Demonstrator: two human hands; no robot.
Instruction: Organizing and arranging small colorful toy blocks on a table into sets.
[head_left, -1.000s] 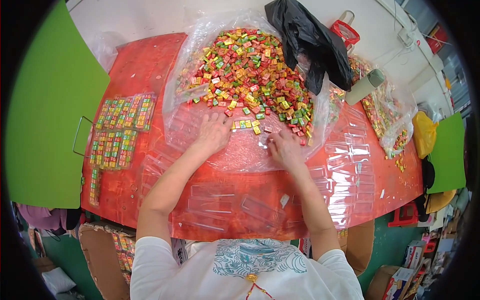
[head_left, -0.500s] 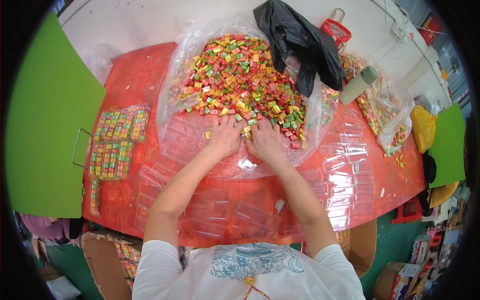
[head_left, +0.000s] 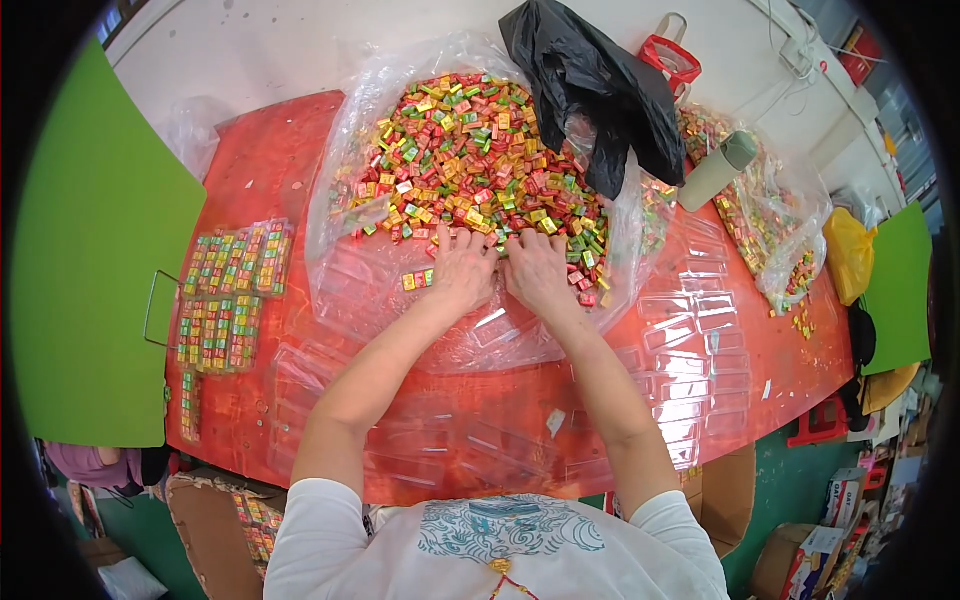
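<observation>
A broad heap of small block-shaped wrapped candies point(head_left: 480, 150), red, yellow, orange and green, lies on a spread clear plastic bag point(head_left: 345, 290). At the heap's near edge, my left hand point(head_left: 463, 268) has its fingers bent down and closed on candies. Close beside it my right hand point(head_left: 537, 270) is likewise curled over candies, thumb side toward the left hand. Both sets of fingertips are partly hidden among the pieces. Just left of my left hand sits a short row of candies point(head_left: 417, 280) on the plastic.
Filled clear trays point(head_left: 220, 290) stand at the left. Empty clear trays point(head_left: 695, 360) spread over the red table point(head_left: 800, 370) at the right and near edge. A black plastic bag point(head_left: 600, 90), a pale green bottle point(head_left: 718, 170) and another candy bag point(head_left: 790, 230) lie beyond. Cardboard boxes point(head_left: 205, 530) stand below.
The single yellow candy left of my left hand is now a short row of several. Both hands stay at the heap's near edge, with their fingers more curled. The view has shifted slightly.
</observation>
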